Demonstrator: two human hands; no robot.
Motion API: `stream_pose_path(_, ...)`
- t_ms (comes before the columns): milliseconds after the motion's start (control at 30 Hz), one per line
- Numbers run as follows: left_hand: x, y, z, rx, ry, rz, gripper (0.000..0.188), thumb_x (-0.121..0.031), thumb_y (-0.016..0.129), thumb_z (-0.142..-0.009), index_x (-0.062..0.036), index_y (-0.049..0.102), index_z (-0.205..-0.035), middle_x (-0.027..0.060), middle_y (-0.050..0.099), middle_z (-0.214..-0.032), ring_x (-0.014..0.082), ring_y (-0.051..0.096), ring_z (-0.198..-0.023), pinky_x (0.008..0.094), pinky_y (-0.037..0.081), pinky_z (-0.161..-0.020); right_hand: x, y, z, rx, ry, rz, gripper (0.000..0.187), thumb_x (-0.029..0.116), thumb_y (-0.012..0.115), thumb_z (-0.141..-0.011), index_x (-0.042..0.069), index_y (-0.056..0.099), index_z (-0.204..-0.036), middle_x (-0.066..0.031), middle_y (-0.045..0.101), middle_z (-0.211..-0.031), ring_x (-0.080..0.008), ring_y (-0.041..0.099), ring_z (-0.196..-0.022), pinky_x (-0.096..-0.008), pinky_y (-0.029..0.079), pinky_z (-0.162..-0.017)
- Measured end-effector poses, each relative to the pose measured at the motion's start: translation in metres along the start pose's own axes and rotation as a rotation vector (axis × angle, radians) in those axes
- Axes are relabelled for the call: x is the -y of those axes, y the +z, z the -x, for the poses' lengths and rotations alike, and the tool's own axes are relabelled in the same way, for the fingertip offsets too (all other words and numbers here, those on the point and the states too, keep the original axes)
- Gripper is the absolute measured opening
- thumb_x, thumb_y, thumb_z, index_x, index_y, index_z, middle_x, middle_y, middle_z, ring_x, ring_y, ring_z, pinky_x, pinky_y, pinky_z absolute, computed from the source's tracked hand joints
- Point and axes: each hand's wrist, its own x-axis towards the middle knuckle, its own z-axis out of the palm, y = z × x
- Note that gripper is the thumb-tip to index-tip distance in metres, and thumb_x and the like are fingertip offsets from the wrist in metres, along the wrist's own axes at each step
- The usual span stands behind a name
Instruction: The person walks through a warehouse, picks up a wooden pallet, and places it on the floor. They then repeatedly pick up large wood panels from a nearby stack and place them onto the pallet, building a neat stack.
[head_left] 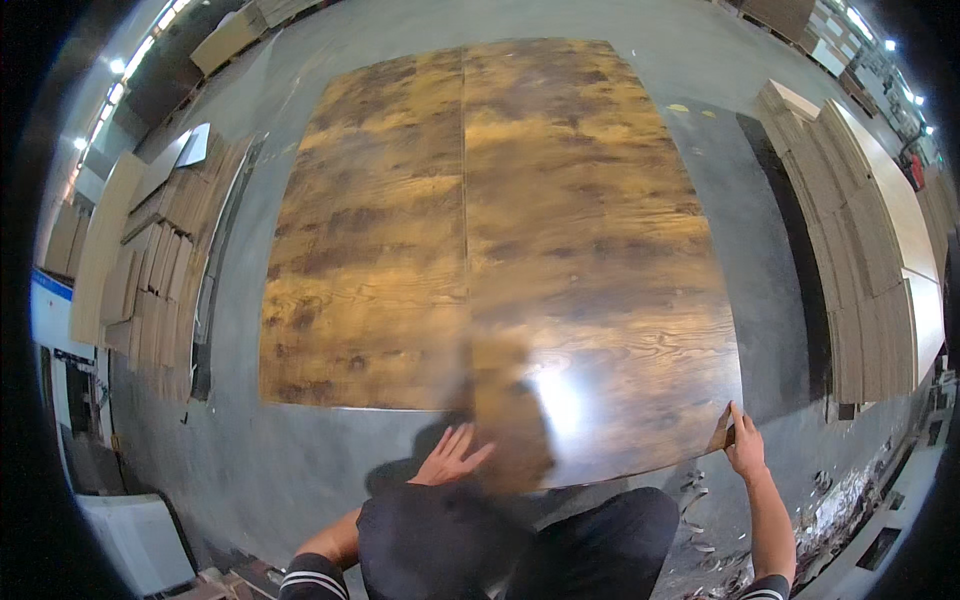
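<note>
Two large wood-grain panels lie side by side in front of me, glossy brown with dark patches: a left panel (370, 250) and a right panel (600, 250), with a straight seam between them. The right panel reaches nearer to my knees than the left one. At its near right corner my right hand (745, 447) is closed on the edge, fingers at the rim. My left hand (452, 458) is by the near left corner of that same panel, fingers spread and holding nothing. Whether its fingertips touch the panel I cannot tell.
Stacked brown boards (165, 270) stand on the left, and a tall stack of boards (850, 250) on the right. Grey concrete floor (330, 450) surrounds the panels. Curled scraps (695, 510) lie near my right forearm, and a white box-like object (135, 540) sits at lower left.
</note>
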Motion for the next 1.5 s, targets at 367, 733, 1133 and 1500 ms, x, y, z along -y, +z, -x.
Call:
stream_pose_path(367,-0.003,-0.013,-0.029,-0.179,0.092,-0.354,0.036,-0.024,0.049,-0.090,-0.0127,0.057,-0.124,0.0239,0.050,-0.132,0.0372,0.046,-0.126,0.0487,0.036,-0.106,0.000,-0.010,-0.034,-0.091,-0.052,0.111,0.101,0.001,0.080,-0.061,0.020,0.029,-0.147,-0.0226,0.047,-0.135,-0.0366,0.048,-0.123,-0.0501,0.039,-0.103)
stream_pose_path(733,-0.004,-0.040,-0.063,0.103,-0.142,0.086,0.101,-0.053,0.075,-0.068,-0.0044,0.031,-0.144,0.0345,0.018,-0.147,0.0492,0.016,-0.138,0.0578,0.017,-0.111,0.004,-0.016,-0.081,-0.139,-0.059,0.025,0.097,-0.007,0.070,-0.061,0.021,0.032,-0.146,-0.0231,0.046,-0.136,-0.0372,0.045,-0.126,-0.0478,0.038,-0.104)
stream_pose_path(1133,0.003,-0.037,-0.083,-0.031,-0.312,0.072,0.091,-0.016,0.080,-0.064,-0.0012,0.034,-0.141,0.0318,0.042,-0.132,0.0447,0.037,-0.129,0.0481,0.031,-0.108,0.023,-0.022,-0.113,-0.185,-0.127,-0.134,0.095,-0.002,0.080,-0.059,0.014,0.039,-0.142,-0.0202,0.060,-0.099,-0.0365,0.061,-0.087,-0.0428,0.051,-0.073)
stream_pose_path(1500,0.015,-0.024,-0.089,-0.069,-0.250,-0.045,0.076,-0.013,0.079,-0.066,-0.0005,0.046,-0.134,0.0276,0.055,-0.119,0.0393,0.050,-0.118,0.0416,0.042,-0.099,0.019,-0.024,-0.136,-0.220,-0.101,-0.134,0.094,0.001,0.083,-0.055,0.020,0.045,-0.140,-0.0188,0.061,-0.084,-0.0359,0.062,-0.078,-0.0441,0.051,-0.070)
